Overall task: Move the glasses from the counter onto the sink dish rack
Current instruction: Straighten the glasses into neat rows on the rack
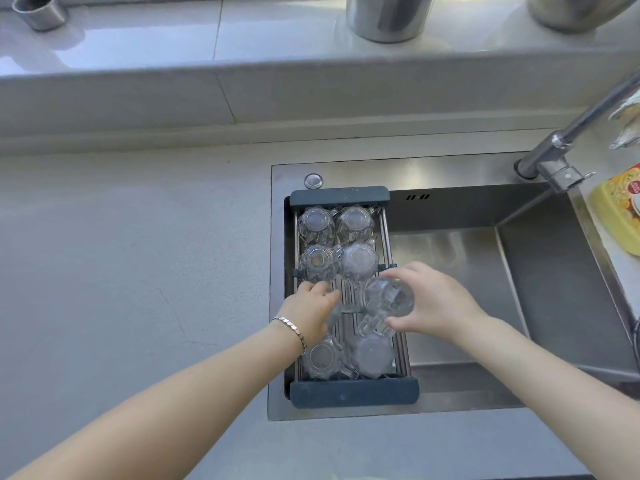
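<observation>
A dark-framed dish rack [353,393] spans the left end of the steel sink. Several clear cut-glass mugs stand upside down on it: a far pair [317,225], a second pair [358,259], and a near pair [372,353]. My right hand [436,303] grips a clear handled glass [389,299], tilted over the rack's middle. My left hand [310,311], with a bracelet at the wrist, covers another glass [334,315] at the rack's middle left; only part of that glass shows under the fingers.
The grey counter [131,271] stretches to the left of the sink. The sink basin [485,271] lies right of the rack, with a faucet [561,147] at the back right and a yellow package [620,209] beside it. Metal pots stand on the ledge behind.
</observation>
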Demonstrator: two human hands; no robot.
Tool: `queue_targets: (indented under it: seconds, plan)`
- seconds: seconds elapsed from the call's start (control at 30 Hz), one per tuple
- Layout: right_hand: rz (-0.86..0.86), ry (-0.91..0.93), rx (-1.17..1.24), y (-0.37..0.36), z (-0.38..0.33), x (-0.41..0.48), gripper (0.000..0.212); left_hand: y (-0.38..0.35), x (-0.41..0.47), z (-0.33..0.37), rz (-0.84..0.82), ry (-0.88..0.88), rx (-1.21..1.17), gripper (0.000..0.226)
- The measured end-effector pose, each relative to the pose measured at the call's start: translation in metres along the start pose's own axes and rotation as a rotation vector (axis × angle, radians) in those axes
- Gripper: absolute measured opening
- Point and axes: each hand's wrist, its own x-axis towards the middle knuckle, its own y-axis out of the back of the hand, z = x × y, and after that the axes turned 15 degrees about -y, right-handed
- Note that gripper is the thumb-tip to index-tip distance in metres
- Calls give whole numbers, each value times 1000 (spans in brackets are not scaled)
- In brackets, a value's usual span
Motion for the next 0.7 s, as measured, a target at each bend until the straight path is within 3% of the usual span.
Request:
queue_targets:
  seconds: [0.1, 0.2, 0.4, 0.5, 0.53, 0.6, 0.67, 0.7]
  plan:
    - [78, -50, 75, 15, 10, -14, 67, 4, 3, 6, 157, 210, -209, 44]
    - [106, -163, 157, 17, 17, -17, 65, 4, 12, 9, 185, 322, -240, 36]
    - [97, -355, 339, 0, 18, -15, 63, 0, 21, 15, 81, 404, -107, 54]
    - [44, -474, 596, -8, 10, -15, 58, 6, 14, 20, 227, 309, -23, 57]
    - [23, -505, 710, -9, 6, -14, 52, 9, 10, 23, 298, 252, -117, 57]
    - [-64, -573, 941, -9, -5, -15, 35, 20, 2, 33, 346, 245, -600, 62]
    - [-133, -634, 1060, -12, -16, -14, 34, 25, -4, 42, 263, 265, -989, 76]
    - [-149, -651, 1064, -15, -20, -13, 37, 25, -6, 46, 215, 238, -1017, 84]
